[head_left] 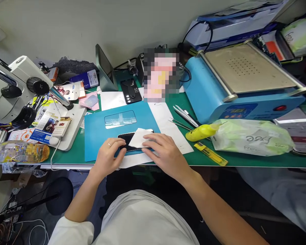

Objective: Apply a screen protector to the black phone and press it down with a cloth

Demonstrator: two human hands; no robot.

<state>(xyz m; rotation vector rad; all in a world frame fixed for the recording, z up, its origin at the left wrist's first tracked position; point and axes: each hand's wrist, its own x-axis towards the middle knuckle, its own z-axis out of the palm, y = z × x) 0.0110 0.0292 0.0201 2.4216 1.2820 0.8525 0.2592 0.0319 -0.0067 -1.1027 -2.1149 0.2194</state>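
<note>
A phone with a dark screen [124, 138] lies on the blue mat [94, 136], near the front edge of the table. My left hand [109, 157] is at the phone's left end, thumb and fingers curled against its edges. Over the middle of the screen lies a folded white wipe [137, 138]. The fingers of my right hand [165, 153] hold this wipe at its right side, and they cover the phone's right end. Just behind the phone, a clear rectangular glass sheet with a dark border [120, 119] rests on the mat.
To the right stand a blue heating plate machine [206, 92], a pack of wipes [252, 137], a yellow bottle [201, 132], a yellow blade pack [211, 153] and several tweezers [186, 115]. A microscope [15, 88] and a clear bottle [20, 152] are on the left. Another phone [131, 91] lies behind.
</note>
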